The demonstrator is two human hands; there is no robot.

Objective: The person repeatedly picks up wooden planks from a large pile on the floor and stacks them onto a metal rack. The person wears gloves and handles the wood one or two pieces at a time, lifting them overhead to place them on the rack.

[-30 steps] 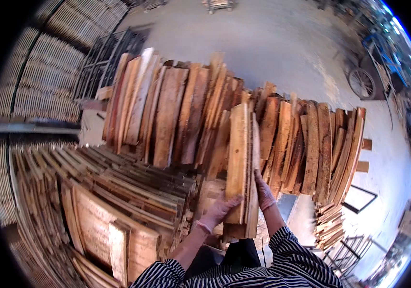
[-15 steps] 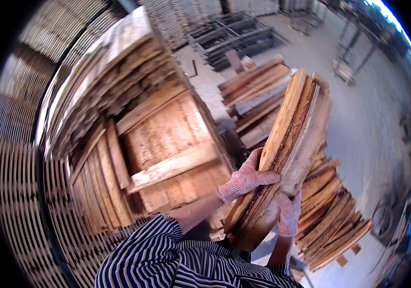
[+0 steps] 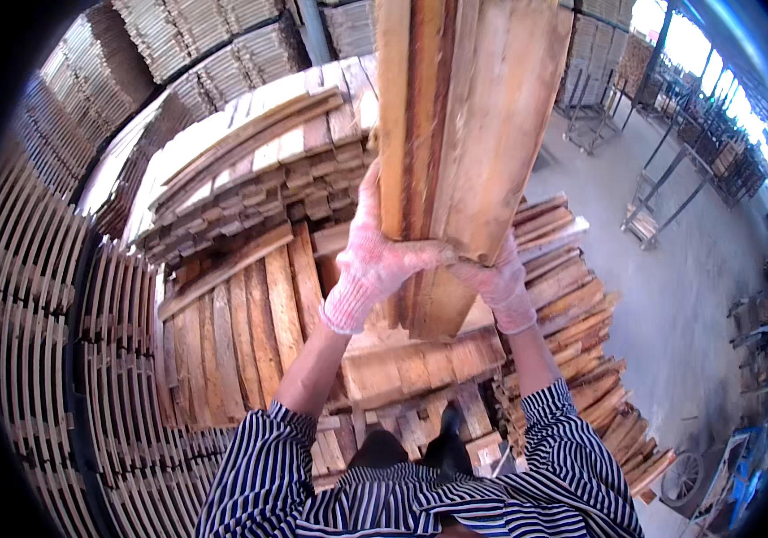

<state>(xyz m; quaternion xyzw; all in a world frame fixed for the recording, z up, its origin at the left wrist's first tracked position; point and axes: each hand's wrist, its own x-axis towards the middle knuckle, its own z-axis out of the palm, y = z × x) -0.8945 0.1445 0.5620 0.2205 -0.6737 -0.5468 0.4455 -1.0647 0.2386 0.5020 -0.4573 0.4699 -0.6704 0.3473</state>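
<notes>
Several rough wooden boards [image 3: 482, 125], pressed together in a long bundle, stand raised in front of me and run past the upper edge of the view. My left hand [image 3: 375, 260], in a pinkish knit glove, is closed round their left side with its thumb across the near face. On the right side, my right hand [image 3: 500, 282], gloved alike, grips them lower down, partly hidden by the wood. Below and beyond the bundle lies a stack of planks [image 3: 245, 327], with a short row of board pieces [image 3: 424, 368] nearer to me.
A layered lumber stack [image 3: 267, 175] rises at the far left. Slatted wood stacks [image 3: 25, 332] line the left side. A pile of rough boards [image 3: 581, 336] is at my right, beside the concrete floor [image 3: 671, 305]. Metal cart frames [image 3: 644, 211] and a wheel [image 3: 681, 475] stand farther right.
Both hands have lifted the board bundle up and away from my body, turning it more upright. My view has swung toward the right, and both hands keep their hold.
</notes>
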